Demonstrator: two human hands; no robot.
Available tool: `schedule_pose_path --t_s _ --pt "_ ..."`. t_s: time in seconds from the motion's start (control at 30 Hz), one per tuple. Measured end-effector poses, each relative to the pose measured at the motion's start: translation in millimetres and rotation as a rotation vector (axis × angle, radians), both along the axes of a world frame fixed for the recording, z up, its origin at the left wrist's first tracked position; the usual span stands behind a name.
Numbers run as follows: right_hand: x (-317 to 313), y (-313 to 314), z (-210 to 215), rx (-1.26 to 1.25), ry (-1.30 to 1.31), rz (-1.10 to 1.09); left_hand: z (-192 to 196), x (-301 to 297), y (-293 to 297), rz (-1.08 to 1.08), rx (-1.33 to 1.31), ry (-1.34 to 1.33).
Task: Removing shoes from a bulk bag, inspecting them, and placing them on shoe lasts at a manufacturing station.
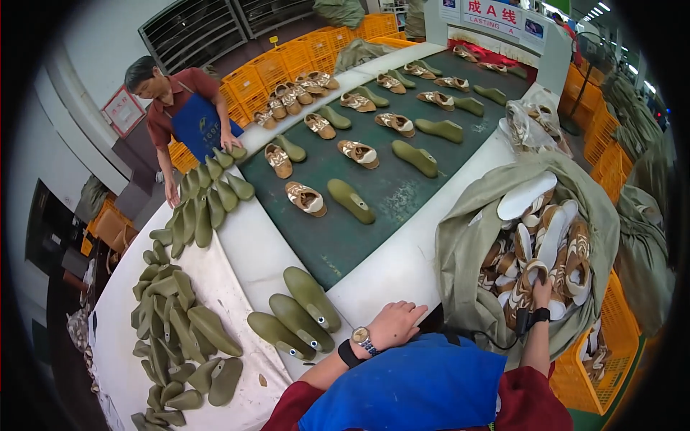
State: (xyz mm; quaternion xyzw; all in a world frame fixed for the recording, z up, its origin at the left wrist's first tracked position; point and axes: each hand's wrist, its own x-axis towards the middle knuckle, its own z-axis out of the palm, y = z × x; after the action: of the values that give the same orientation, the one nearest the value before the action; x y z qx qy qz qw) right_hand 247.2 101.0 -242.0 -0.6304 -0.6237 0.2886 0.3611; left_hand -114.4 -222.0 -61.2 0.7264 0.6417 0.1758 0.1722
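Note:
My left hand (397, 325) lies flat on the white ledge by the conveyor's near end, fingers stretched out and holding nothing. To the right, my right hand (542, 294) reaches into an open grey-green sack (460, 237) and grips a brown-and-white shoe (530, 279) at its opening; the fingertips are partly hidden. More such shoes and white soles (528, 195) fill the sack around it. Left of my left hand, three green shoe lasts (305, 316) lie side by side on the white table.
Shoes and single lasts stand in rows on the green conveyor belt (374, 241). A heap of lasts (169, 323) covers the left table. Across it, a person in a blue apron (198, 129) handles lined-up lasts (201, 208). An orange crate (611, 373) stands below the sack.

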Motion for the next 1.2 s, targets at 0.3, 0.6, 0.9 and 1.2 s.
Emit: schedule_pose_path --t_s 0.3,0.6,0.9,1.2 --pt "-54.3 0.6 62.0 -0.089 -0.073 0.358 -9.1 -9.4 4.1 0.075 -0.085 -0.012" --pt "-191.2 -105.8 233.7 0.556 -0.223 1.111 10.1 2.9 43.7 0.230 0.205 -0.396" --pt "-269.1 -165.3 230.8 0.381 0.111 1.556 6.9 -16.9 26.3 0.373 -0.092 -1.265" --pt "-287.3 -151.5 200.3 -0.292 0.466 1.320 36.7 -25.1 -3.7 0.781 0.477 -1.318"
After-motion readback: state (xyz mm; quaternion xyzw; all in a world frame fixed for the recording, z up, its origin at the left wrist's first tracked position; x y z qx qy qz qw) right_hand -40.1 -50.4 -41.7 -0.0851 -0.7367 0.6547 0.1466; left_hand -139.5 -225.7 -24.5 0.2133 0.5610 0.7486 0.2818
